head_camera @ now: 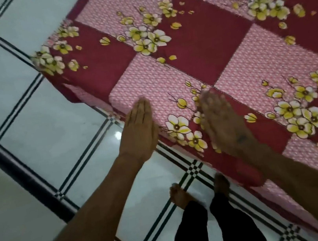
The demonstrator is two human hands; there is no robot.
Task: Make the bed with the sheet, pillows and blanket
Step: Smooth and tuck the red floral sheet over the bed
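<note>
The bed (223,34) is covered by the sheet (192,32), a maroon-and-pink checked cloth with yellow flowers, spread flat and running away up and to the right of the person. Its near edge is seen to run diagonally, ending at a corner (71,90) hanging toward the tiled floor (20,124) at the left. Both hands are held flat with fingers straight, nothing grasped: the right hand (222,123), blurred, is laid on the sheet; the left hand (140,131) is at the very edge, nearer that corner.
</note>
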